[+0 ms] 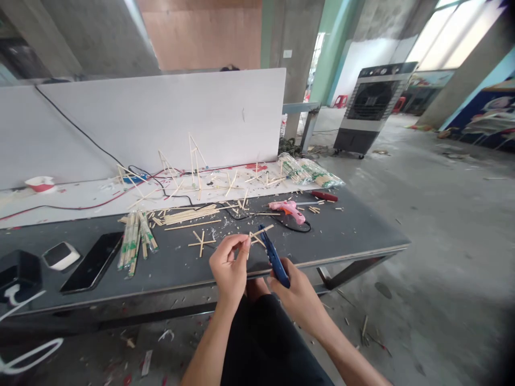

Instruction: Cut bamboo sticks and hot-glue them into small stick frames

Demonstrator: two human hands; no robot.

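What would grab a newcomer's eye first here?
Probably the pink glue gun, lying on the dark table just right of centre. Next, the blue hand tool in the right hand, its tip by the thin stick that the left hand pinches. Farther back, spindly stick frames stand before the white board.

Left hand (230,261) pinching thin stick (257,232), right hand (296,287) around blue pliers (277,264), pink glue gun (286,208) beyond

Over there, white daylight glares through wide, pale glass windows (453,36); the grey-and-white plastic air cooler (370,104) looks slanted, blurred.
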